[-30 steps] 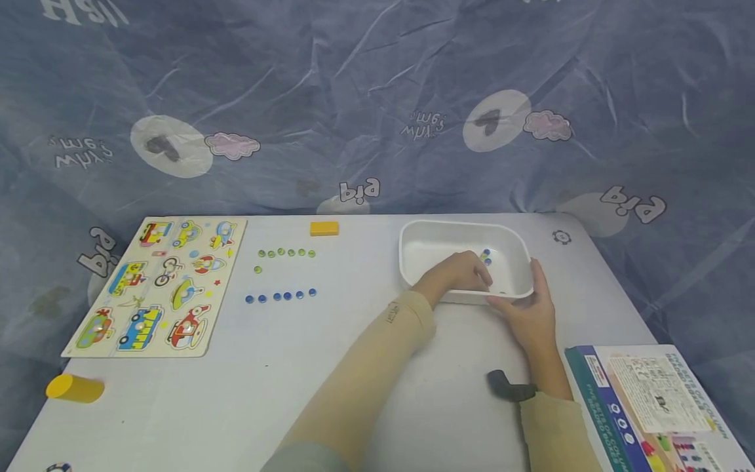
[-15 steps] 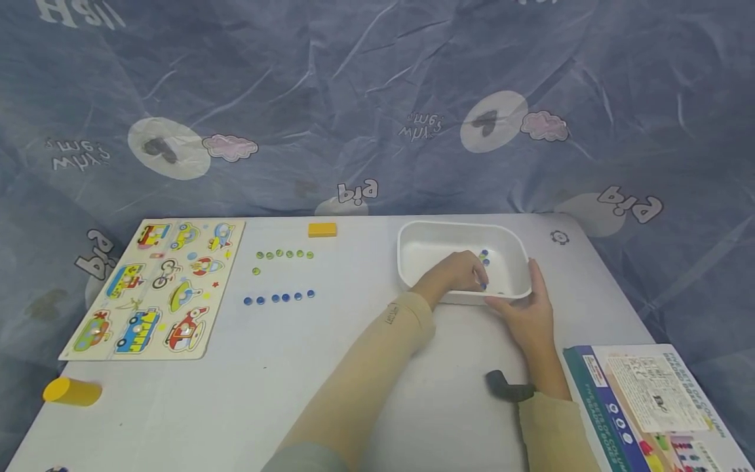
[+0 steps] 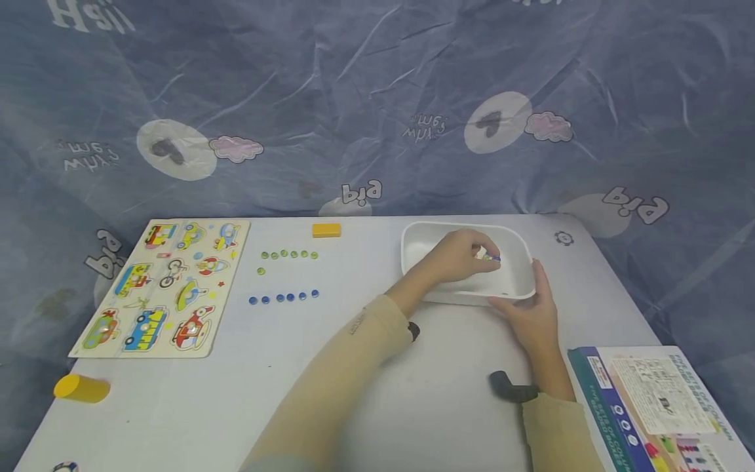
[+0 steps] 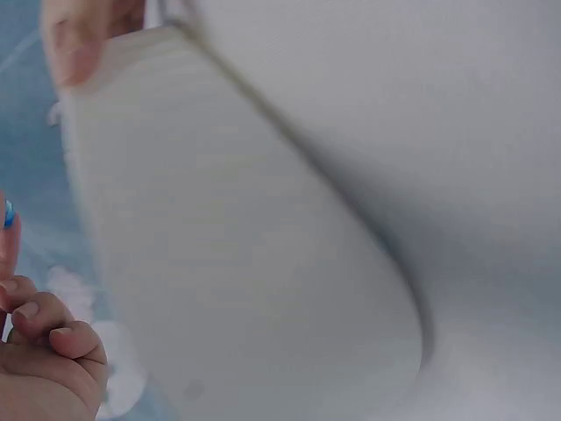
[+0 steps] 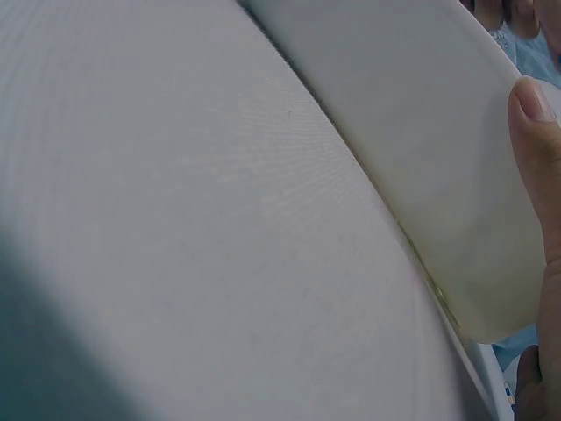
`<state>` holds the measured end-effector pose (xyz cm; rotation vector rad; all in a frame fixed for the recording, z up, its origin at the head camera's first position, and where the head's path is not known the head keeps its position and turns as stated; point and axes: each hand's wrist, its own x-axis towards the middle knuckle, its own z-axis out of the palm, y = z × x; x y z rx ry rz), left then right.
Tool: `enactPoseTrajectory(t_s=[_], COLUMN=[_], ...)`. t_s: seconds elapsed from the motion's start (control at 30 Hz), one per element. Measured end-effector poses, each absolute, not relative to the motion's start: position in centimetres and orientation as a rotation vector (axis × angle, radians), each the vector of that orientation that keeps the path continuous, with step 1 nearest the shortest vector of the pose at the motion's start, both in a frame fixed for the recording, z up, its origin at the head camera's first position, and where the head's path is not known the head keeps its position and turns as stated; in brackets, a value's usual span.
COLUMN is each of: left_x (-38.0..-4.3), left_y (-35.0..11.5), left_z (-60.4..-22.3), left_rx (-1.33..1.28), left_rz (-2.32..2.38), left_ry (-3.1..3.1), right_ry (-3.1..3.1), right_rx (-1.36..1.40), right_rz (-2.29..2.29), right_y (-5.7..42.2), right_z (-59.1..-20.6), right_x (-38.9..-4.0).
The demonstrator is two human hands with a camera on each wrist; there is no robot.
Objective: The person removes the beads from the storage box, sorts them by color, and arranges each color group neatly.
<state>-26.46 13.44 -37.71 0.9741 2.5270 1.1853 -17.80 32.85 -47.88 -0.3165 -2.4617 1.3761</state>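
My left hand (image 3: 460, 257) reaches into a white rectangular tray (image 3: 415, 229), thumb and forefinger bent toward each other around small blue and green beads. In the left wrist view, a shiny blue bead (image 4: 9, 213) shows at its fingertip, while the other fingers curl loosely. My right hand (image 3: 532, 321) holds the tray's near right corner, its thumb (image 5: 532, 132) against the near wall and its fingers along the right side. Left of the tray, green beads (image 3: 284, 254) lie in a row with one below, and blue beads (image 3: 280, 297) form another row.
A wooden vehicle puzzle board (image 3: 159, 288) lies at the left, with a yellow cylinder (image 3: 82, 389) in front. A yellow block (image 3: 326, 231) sits near the back edge. At the right front is a printed box (image 3: 655, 400). A patterned cloth (image 3: 366, 78) hangs behind the table.
My left hand has moved from the tray's near side back toward the beads farther in, after a blue bead showed at its fingertips. The right hand stays at the tray's corner.
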Motion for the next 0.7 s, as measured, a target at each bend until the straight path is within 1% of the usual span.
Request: enactPoseTrajectory(t_s=[0.17,0.3,0.53,0.7], left_x=[-24.9,-23.7,-22.0,-21.5], left_y=[9.2,5.4,-0.7,-3.3], left_z=[-35.7,-35.2,-36.5,-38.1], left_rx=[1.016,0.954,0.711,0.507], left_rz=[1.305,1.405,1.585,1.743], left_ry=[2.524,2.539,2.55,2.466], right_ry=[-2.489,-2.497,-2.51,-2.493], right_rx=[-0.357,-0.397,-0.407,-0.394], right_rz=[1.323,1.314,1.318,1.318], right_y=[32.9,33.0,32.9,32.7], right_z=[-48.1,-48.3,-48.3,-48.2], right_x=[-17.9,-17.9,-17.8,-17.8])
